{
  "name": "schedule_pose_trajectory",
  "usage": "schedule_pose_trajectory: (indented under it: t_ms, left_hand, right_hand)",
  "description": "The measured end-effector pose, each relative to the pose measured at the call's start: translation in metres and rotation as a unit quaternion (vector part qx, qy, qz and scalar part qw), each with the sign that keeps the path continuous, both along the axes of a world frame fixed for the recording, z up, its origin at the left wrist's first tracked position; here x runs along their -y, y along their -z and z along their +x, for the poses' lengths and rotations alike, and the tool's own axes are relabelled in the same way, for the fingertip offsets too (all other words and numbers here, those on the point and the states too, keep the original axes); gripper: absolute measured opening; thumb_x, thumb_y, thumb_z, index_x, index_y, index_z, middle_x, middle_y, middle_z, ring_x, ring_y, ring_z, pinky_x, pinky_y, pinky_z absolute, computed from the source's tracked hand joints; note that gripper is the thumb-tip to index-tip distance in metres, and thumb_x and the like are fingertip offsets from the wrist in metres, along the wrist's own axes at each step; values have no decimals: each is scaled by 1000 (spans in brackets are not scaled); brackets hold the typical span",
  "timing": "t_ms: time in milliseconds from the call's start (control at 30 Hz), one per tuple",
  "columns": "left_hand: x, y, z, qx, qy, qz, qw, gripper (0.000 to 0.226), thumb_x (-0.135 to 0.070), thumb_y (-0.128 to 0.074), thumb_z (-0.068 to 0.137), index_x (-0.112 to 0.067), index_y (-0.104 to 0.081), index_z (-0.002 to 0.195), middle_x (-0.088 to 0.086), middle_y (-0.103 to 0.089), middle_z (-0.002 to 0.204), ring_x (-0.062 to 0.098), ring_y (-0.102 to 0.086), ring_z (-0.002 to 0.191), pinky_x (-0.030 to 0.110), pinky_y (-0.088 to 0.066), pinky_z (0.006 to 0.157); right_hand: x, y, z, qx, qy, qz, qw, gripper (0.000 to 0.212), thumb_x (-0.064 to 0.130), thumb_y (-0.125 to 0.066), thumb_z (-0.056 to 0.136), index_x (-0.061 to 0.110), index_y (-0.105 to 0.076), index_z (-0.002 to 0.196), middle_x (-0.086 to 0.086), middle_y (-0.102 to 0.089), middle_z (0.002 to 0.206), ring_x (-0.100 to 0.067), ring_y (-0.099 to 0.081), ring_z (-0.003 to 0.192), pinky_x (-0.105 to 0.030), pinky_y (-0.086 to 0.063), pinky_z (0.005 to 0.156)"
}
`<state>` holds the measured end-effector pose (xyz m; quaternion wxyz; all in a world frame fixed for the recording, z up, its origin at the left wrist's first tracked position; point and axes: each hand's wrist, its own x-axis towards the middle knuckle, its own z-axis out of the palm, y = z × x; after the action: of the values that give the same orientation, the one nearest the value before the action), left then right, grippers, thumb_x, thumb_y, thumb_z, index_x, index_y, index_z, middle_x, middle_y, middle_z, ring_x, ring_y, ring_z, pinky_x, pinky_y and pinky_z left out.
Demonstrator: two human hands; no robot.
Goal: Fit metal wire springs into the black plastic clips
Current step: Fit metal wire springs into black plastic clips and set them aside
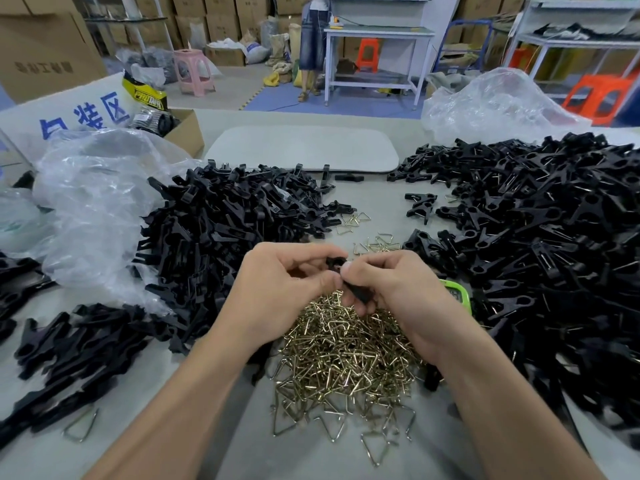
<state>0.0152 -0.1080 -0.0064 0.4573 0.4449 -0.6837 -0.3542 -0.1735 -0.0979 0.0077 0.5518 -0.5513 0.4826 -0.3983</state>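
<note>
My left hand [277, 292] and my right hand [394, 292] meet over the table's middle and together grip one black plastic clip [356, 291], fingers curled round it. Most of the clip is hidden by my fingers; whether a spring sits in it I cannot tell. Right below my hands lies a heap of brass-coloured wire springs [343, 362], bent into triangles. A big pile of black clip parts [221, 230] lies to the left. To the right spreads a pile of clips with springs showing [540, 244].
Clear plastic bags lie at the left [100, 209] and far right [491, 102]. A green device [459, 294] peeks out beside my right hand. A grey pad [304, 147] lies at the table's back, a cardboard box [180, 129] at back left. A person stands by a far workbench [377, 32].
</note>
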Motion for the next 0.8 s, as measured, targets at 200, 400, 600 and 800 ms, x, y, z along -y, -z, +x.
schedule_pose_trajectory:
  t_ms: [200, 400, 600, 800]
  left_hand:
    - [7, 3, 6, -55, -211, -14, 976, 37, -21, -90, 78, -56, -77, 85, -18, -73, 72, -5, -59, 59, 8, -47, 58]
    - [9, 1, 8, -75, -228, -15, 971, 35, -23, -92, 76, -53, -77, 80, -19, -73, 73, -6, -60, 62, 9, -49, 64]
    - [8, -1, 8, -62, -227, -2, 972, 29, -21, -92, 75, -45, -76, 79, -15, -74, 75, -6, -60, 61, 7, -48, 63]
    - [6, -2, 7, -55, -223, -3, 973, 27, -23, -92, 76, -44, -77, 83, -9, -77, 79, -2, -64, 67, 6, -49, 67]
  right_hand:
    - [3, 16, 2, -255, 126, -140, 949, 19, 37, -66, 98, 25, -78, 90, 18, -69, 72, 1, -54, 53, -14, -44, 54]
    - [1, 18, 15, -368, 94, -155, 912, 9, 27, -78, 90, 35, -80, 89, 25, -60, 72, 4, -61, 72, 7, -37, 69]
    - [1, 18, 6, -268, 146, -175, 936, 18, 21, -82, 87, 35, -79, 75, 20, -71, 66, -1, -62, 54, -20, -51, 48]
    - [3, 19, -1, -233, 162, -183, 941, 11, 19, -76, 93, 29, -78, 89, 10, -70, 61, -1, -62, 48, -14, -47, 48]
